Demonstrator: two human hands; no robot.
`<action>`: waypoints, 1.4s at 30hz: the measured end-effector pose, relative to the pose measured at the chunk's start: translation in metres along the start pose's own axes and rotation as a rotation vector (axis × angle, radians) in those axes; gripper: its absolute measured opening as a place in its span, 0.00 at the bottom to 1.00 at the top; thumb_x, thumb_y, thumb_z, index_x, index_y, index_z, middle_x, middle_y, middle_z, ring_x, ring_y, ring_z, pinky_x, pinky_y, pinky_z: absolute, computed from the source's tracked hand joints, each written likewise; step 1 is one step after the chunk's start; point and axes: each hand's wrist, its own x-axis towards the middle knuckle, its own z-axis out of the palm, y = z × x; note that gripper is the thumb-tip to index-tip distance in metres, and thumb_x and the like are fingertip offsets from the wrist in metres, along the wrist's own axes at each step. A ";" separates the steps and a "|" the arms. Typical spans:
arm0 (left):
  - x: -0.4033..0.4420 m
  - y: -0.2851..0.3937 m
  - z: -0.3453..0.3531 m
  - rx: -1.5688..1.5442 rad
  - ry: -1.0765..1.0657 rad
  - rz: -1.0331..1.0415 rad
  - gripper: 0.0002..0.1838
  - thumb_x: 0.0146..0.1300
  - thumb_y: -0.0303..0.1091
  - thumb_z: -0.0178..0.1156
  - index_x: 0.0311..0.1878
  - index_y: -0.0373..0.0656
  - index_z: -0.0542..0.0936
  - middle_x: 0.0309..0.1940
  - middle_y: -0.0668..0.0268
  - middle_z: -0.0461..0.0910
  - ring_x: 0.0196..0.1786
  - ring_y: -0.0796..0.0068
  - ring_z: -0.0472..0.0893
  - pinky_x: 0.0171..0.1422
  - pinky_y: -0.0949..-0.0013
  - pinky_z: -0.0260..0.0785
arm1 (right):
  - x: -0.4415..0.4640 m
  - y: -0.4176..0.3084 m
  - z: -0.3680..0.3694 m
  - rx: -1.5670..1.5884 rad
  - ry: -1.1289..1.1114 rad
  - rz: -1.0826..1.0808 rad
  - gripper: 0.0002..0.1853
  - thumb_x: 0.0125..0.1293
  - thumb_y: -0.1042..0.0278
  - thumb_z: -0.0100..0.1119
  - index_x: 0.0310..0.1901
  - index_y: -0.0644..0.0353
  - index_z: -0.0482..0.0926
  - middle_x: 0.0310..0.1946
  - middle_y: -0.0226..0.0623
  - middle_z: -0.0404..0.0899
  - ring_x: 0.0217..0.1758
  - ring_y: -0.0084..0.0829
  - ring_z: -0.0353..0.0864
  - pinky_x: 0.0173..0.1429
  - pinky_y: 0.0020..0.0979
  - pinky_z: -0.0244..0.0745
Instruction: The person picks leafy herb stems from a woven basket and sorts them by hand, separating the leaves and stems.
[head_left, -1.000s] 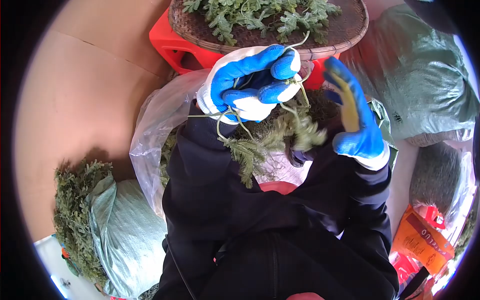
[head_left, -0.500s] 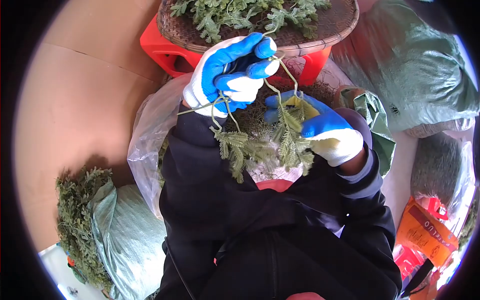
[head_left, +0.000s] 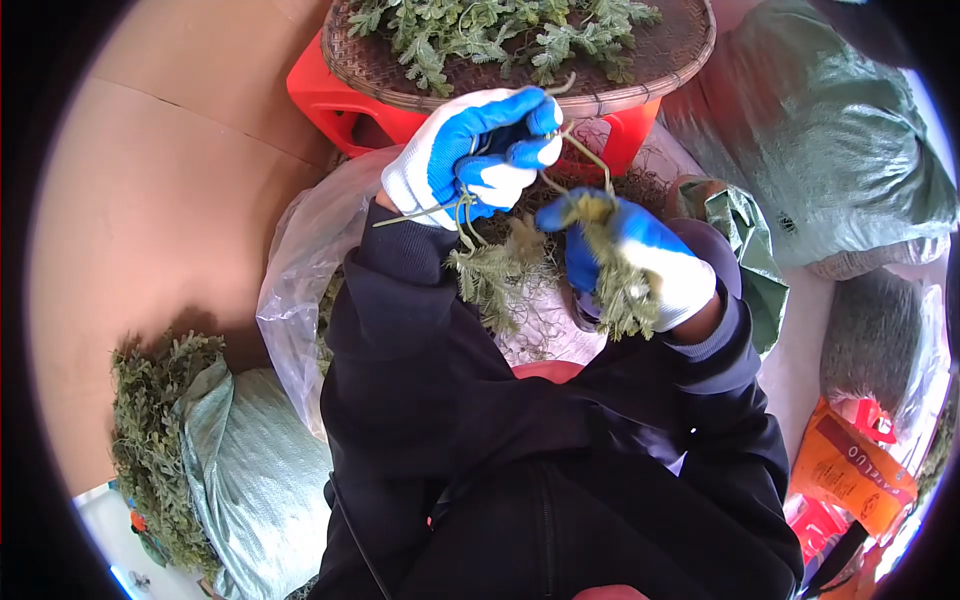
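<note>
Both hands wear blue and white gloves. My left hand (head_left: 475,155) pinches the thin stems of a green artificial sprig between its thumb and fingertips, just below the woven tray. From its lower side a leafy tip (head_left: 487,278) hangs over my dark sleeve. My right hand (head_left: 635,260), lower and to the right, is closed round another leafy branch (head_left: 627,297) of the sprig, whose bent stem (head_left: 590,158) runs up to my left fingertips. The right fingers are slightly blurred.
A round woven tray (head_left: 680,70) holding green sprigs rests on a red stool (head_left: 315,90). Clear plastic (head_left: 300,260) lies at left. Green sacks stand at lower left (head_left: 260,460) and upper right (head_left: 820,150). An orange bag (head_left: 850,470) is at lower right.
My right hand has come in from the right, open at first, and closed on a branch of the sprig. My left hand shifted slightly and kept its pinch on the stems.
</note>
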 end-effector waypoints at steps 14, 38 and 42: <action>-0.049 0.051 -0.056 0.030 0.173 0.345 0.09 0.72 0.35 0.47 0.44 0.41 0.72 0.22 0.75 0.61 0.16 0.89 0.60 0.16 0.82 0.54 | -0.049 0.008 0.004 -1.130 -0.704 0.519 0.28 0.56 0.73 0.61 0.61 0.64 0.72 0.46 0.42 0.83 0.47 0.30 0.82 0.49 0.31 0.76; 0.046 -0.048 0.024 0.481 0.743 0.884 0.14 0.73 0.46 0.48 0.39 0.45 0.72 0.20 0.70 0.67 0.16 0.83 0.62 0.17 0.78 0.55 | 0.013 0.059 0.030 -0.089 0.373 0.112 0.22 0.60 0.72 0.69 0.55 0.61 0.74 0.36 0.30 0.80 0.38 0.19 0.79 0.43 0.26 0.75; 0.019 -0.020 0.015 0.413 0.935 1.087 0.14 0.74 0.45 0.47 0.39 0.46 0.71 0.20 0.70 0.67 0.16 0.82 0.62 0.17 0.76 0.54 | 0.004 0.051 0.035 -0.301 0.313 0.058 0.17 0.59 0.65 0.69 0.48 0.60 0.78 0.29 0.28 0.80 0.33 0.20 0.79 0.38 0.26 0.73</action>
